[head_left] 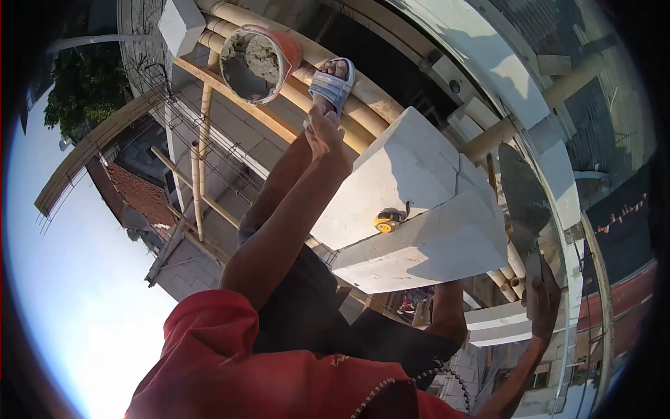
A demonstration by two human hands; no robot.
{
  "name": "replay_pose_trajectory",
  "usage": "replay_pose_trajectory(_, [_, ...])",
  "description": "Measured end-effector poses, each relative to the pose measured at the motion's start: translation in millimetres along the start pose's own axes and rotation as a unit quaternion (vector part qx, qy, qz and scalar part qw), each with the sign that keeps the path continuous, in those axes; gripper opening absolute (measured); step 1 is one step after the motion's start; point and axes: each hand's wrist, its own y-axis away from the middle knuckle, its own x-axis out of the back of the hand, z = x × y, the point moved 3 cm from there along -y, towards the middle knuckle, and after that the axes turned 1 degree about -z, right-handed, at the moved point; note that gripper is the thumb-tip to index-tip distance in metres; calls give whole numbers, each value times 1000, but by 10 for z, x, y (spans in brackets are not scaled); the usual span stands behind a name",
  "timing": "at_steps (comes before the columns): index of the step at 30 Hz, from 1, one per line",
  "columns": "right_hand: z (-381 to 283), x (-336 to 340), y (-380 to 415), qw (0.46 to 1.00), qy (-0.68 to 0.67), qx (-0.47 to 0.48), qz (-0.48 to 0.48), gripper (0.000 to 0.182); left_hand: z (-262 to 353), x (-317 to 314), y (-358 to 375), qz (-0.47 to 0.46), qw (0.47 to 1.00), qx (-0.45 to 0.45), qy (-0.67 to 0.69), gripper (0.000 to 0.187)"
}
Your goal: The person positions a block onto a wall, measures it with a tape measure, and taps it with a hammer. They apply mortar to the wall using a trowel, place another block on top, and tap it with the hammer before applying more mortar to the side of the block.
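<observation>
My right hand (543, 299) grips the handle of a trowel (525, 199), whose broad blade is coated in grey mortar and points up the view. My left hand (325, 134) hangs in front of a foot in a pale slide sandal; its fingers look loosely bent and apart, with nothing visible in them. Between my arms lie white lightweight concrete blocks (436, 244), meeting along a dark joint line. A yellow and black tape measure (387, 221) rests on them near that joint. Beyond my left hand, a red bucket (289, 52) holds wet grey mortar (255, 63).
Bamboo poles (359, 98) and a wooden plank (237, 98) run beneath the bucket and foot. Another white block (181, 26) stands beside the bucket. Thin steel rebar (223, 143) crosses at the left. A pale curved ledge (502, 63) passes beyond the trowel, with a drop on either side.
</observation>
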Motion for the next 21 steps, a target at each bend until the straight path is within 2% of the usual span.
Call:
replay_pose_trajectory(1, [-426,-245,-69,995,60,77,-27,72,-33,-10,70,48,998,23,-16,65])
replay_pose_trajectory(3, [-1277,-734,-190,955,168,238,-54,60,-235,70,-108,56,998,23,-23,43])
replay_pose_trajectory(4, [-1699,-1035,-275,924,201,318,-65,59,-295,50,-112,67,997,27,-29,37])
replay_pose_trajectory(6, [-2383,-1736,-464,829,267,491,-15,58,-338,8,-119,79,996,24,-34,38])
replay_pose_trajectory(8, [-2922,-2431,-674,791,306,530,-32,55,-394,-74,-78,85,996,18,-33,39])
replay_pose_trajectory(9, [-3159,-2796,-759,764,372,526,-23,58,-449,-115,-51,87,996,14,-32,39])
replay_pose_trajectory(10, [-3268,-3152,-890,755,275,595,1,50,-528,-142,-29,91,995,5,-31,40])
replay_pose_trajectory(11, [-3410,-3588,-1066,756,336,561,-21,45,-578,-174,-19,95,995,-5,-31,40])
replay_pose_trajectory(12, [-3436,-4005,-1283,729,347,589,19,41,-602,-188,-11,92,995,-10,-32,41])
replay_pose_trajectory(13, [-3421,-4476,-1549,701,422,574,29,41,-627,-201,4,92,995,-16,-33,41])
replay_pose_trajectory(15, [-3356,-5087,-1900,741,451,497,-35,42,-683,-208,20,75,996,-20,-34,43])
replay_pose_trajectory(16, [-3471,-5146,-1751,713,542,438,-78,47,-648,-203,56,52,998,-11,-35,43])
replay_pose_trajectory(17, [-3450,-5141,-1563,771,495,401,-18,50,-519,-172,113,23,999,20,-29,38])
replay_pose_trajectory(18, [-3368,-5223,-1539,799,435,414,-21,55,-383,-143,176,-7,998,52,-26,34])
replay_pose_trajectory(19, [-3358,-5013,-1304,775,468,425,-1,56,-260,-108,236,-37,996,83,-24,29])
replay_pose_trajectory(20, [-3292,-4770,-1102,781,416,466,20,54,-132,-148,344,-75,993,80,-36,47])
replay_pose_trajectory(21, [-3261,-4474,-973,808,347,475,-46,49,-154,-140,328,-101,992,73,-25,63])
